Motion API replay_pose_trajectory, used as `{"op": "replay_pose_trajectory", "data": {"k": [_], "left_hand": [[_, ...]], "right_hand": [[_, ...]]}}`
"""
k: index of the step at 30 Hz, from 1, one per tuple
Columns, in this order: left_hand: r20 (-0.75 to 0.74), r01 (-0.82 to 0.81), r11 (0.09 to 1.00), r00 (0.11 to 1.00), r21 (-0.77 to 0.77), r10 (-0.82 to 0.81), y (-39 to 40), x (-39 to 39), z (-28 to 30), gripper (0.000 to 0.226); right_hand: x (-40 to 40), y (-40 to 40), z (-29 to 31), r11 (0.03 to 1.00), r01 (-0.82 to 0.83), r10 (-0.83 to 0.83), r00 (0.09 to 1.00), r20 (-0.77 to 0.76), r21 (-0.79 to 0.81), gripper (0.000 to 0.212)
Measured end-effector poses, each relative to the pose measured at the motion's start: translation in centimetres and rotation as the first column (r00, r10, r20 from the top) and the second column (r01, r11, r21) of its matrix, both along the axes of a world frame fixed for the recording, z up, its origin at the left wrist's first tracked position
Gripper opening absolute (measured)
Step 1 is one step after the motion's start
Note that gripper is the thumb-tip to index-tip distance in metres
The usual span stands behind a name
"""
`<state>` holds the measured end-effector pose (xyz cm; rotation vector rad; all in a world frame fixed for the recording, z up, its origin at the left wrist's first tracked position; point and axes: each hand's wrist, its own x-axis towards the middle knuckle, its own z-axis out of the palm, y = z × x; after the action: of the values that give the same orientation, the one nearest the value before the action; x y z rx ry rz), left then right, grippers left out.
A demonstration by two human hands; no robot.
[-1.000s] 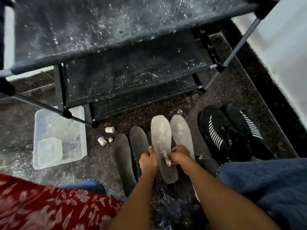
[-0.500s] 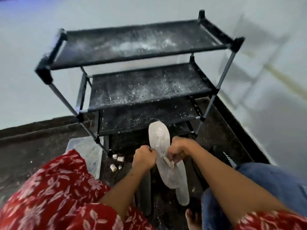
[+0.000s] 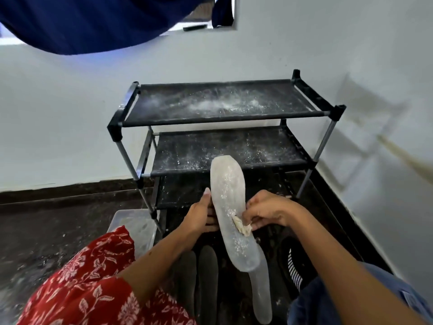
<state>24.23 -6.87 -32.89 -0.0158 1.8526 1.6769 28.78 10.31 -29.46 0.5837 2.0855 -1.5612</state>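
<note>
A dark speckled stone floor (image 3: 46, 231), dusted with white specks, fills the left side and meets a white wall (image 3: 58, 113) along a dark skirting. A blue cloth (image 3: 82, 24) hangs across the top of the room. At the lower left is a red floral garment (image 3: 89, 277), and beside it a clear plastic box (image 3: 138, 226) stands on the floor. A black three-tier shoe rack (image 3: 210, 120) stands against the wall, its shelves sprinkled with white powder. In front of it, the left hand (image 3: 199, 216) grips a pale insole (image 3: 228, 195) by its left edge, thumb up along the side and fingers behind, holding it raised and tilted. The right hand (image 3: 267, 212) pinches a small whitish wad (image 3: 241, 225) against the insole's face. Below lie dark insoles (image 3: 207, 277), a second pale one (image 3: 261, 301) and a black striped shoe (image 3: 295, 261).
</note>
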Motion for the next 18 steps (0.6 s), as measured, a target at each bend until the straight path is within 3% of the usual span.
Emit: {"op": "replay_pose_trajectory", "data": {"k": [5,11,15,18], "left_hand": [[0.188,-0.095,0.944,0.981,0.316,0.036,0.9,-1.9,0.3,0.071],[0.385,-0.146,0.842,0.92,0.52,-0.079,0.8,-3.5,0.4,0.088],[0.41,-0.117,0.793,0.894,0.598,-0.178,0.7,-3.9,0.1,0.095],[0.434,-0.145,0.809,0.889,0.569,-0.147,0.8,-4.3,0.0,0.09]], "right_hand": [[-1.6,-0.8,0.0,0.999,-0.002,0.001,1.0,-0.028,-0.039,0.021],[-2.1,-1.2,0.4,0.994,-0.083,0.082,0.996,-0.016,-0.072,0.019],[-1.5,-1.2,0.6,0.987,-0.148,0.149,0.989,0.009,-0.069,0.017],[-1.1,-1.3,0.9,0.985,-0.153,0.155,0.988,0.016,-0.082,0.02]]}}
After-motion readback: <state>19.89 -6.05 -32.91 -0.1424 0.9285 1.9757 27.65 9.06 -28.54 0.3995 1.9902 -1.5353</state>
